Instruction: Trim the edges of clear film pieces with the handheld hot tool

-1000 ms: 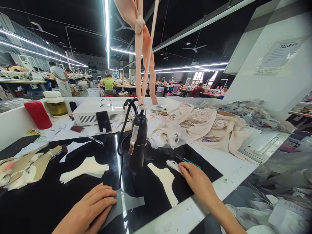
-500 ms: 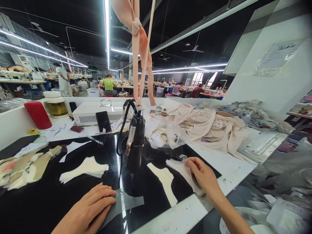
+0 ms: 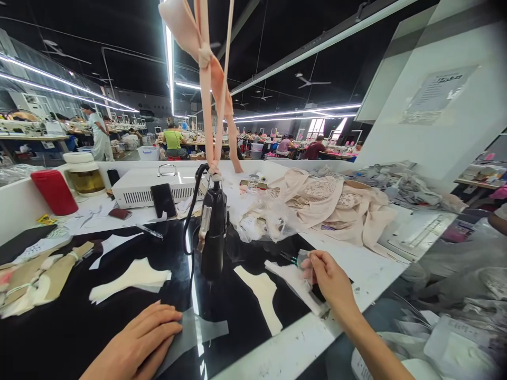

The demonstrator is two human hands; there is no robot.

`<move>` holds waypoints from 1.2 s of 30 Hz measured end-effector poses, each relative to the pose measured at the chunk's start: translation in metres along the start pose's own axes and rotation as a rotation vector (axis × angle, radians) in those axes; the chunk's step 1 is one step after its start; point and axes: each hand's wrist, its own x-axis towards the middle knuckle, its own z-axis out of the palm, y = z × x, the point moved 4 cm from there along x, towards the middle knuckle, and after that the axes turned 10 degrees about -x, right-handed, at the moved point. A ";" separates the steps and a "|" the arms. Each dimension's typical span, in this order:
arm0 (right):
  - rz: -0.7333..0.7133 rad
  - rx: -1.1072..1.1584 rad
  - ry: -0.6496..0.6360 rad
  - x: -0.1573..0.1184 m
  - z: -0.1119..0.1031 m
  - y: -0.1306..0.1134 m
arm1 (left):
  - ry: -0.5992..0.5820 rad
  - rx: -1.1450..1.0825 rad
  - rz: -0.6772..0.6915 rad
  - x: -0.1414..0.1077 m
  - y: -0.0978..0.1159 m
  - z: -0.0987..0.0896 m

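My left hand (image 3: 138, 338) lies flat with fingers extended on the black surface, its fingertips over a sheer grey cut piece (image 3: 198, 332). At the right, my right hand (image 3: 327, 274) pinches the edge of a thin translucent piece, thumb and forefinger pressed together. Under it lies a whitish cut piece (image 3: 295, 279), with dark-tipped scissors or a similar tool (image 3: 290, 257) partly hidden beside it. A cream cut piece (image 3: 261, 295) rests between my hands. Another cream stack (image 3: 130, 277) is at the left. The black hand-held machine (image 3: 214, 232) hangs upright from pink straps.
A white box (image 3: 134, 190), a phone (image 3: 162, 201), a red case (image 3: 54, 192) and a lidded jar (image 3: 85, 177) stand behind. Beige fabric (image 3: 336, 200) is heaped back right, with plastic bags (image 3: 265, 216) beside it. Tied pieces (image 3: 43, 274) lie left. Several people are in the background.
The view has shifted slightly, moving most things left. My right hand has lifted the thin translucent piece a little, and more of the dark tool shows. My left hand remains flat.
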 end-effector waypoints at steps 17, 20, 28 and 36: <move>0.057 0.112 -0.020 -0.010 0.001 -0.010 | -0.045 -0.188 0.342 0.068 0.069 0.013; 0.061 0.140 -0.010 -0.011 0.002 -0.009 | -0.116 -0.207 0.352 0.107 0.105 0.045; 0.051 0.240 0.010 -0.009 0.006 -0.003 | -0.325 -0.272 0.106 0.201 0.142 0.122; 0.065 0.429 0.113 -0.013 -0.005 -0.006 | -0.377 -0.304 0.034 0.217 0.136 0.140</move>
